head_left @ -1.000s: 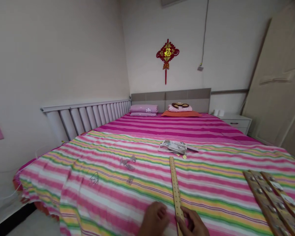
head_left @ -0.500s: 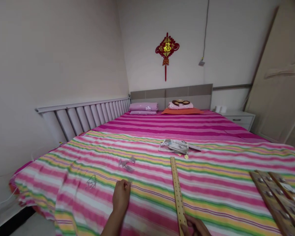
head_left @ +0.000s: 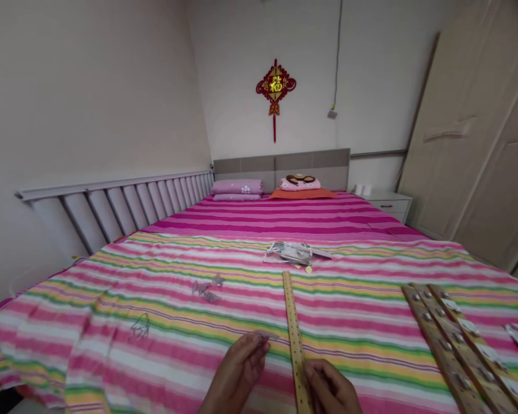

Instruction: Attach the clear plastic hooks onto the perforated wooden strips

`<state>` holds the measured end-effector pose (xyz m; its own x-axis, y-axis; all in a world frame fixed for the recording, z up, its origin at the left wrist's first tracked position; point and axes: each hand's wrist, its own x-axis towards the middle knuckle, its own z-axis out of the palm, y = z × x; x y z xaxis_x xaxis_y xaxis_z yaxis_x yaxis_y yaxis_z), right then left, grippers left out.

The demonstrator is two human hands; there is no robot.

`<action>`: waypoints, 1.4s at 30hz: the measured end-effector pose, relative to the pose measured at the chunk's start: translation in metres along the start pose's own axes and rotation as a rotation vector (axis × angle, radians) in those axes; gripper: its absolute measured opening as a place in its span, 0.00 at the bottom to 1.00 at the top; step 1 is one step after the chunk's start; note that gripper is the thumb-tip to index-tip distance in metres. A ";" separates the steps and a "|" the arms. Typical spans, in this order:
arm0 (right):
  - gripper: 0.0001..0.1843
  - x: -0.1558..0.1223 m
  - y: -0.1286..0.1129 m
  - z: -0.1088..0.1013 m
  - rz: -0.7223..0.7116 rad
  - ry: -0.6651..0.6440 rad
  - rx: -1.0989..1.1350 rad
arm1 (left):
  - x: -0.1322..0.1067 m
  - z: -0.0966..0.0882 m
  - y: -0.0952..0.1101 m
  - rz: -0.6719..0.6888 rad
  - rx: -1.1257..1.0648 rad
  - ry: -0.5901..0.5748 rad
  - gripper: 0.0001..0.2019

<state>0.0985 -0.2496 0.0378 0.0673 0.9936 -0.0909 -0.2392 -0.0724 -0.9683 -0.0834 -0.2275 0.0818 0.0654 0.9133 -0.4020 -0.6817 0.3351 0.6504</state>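
The left hand (head_left: 238,368) extends from the lower edge of the view, left of the strip, with its fingers bent and pointing away from the person. The right hand (head_left: 331,388) is at the right edge of the strip, near its close end, with fingers curled.

The strip (head_left: 294,333) is long, narrow, straight and yellow-tan, with small dark holes along its length. It lies lengthwise away from the person on the striped sheet (head_left: 164,356), between the hands and the plastic bag (head_left: 290,253).

The left thumb and fingers are pressed together, pinching a small clear packet (head_left: 266,335) just left of the strip; its contents are too blurred to identify. The right thumb and fingers are closed on the strip's edge; the fingers' underside is hidden.
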 end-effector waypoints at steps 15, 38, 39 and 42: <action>0.26 0.025 -0.011 0.005 0.011 -0.045 0.210 | 0.008 0.039 -0.050 -0.304 -0.237 -0.027 0.03; 0.19 0.106 -0.021 -0.005 -0.077 -0.093 -0.031 | 0.089 0.042 -0.025 0.342 0.641 -0.077 0.17; 0.18 0.115 -0.021 -0.004 -0.072 -0.083 -0.025 | 0.098 0.044 -0.023 0.321 0.644 -0.066 0.16; 0.15 0.145 -0.023 -0.002 -0.051 -0.051 0.005 | 0.125 0.052 -0.016 0.284 0.664 -0.013 0.13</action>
<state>0.1154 -0.1040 0.0464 0.0299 0.9991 -0.0292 -0.2411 -0.0211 -0.9703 -0.0260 -0.1063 0.0543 -0.0368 0.9873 -0.1546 -0.0873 0.1509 0.9847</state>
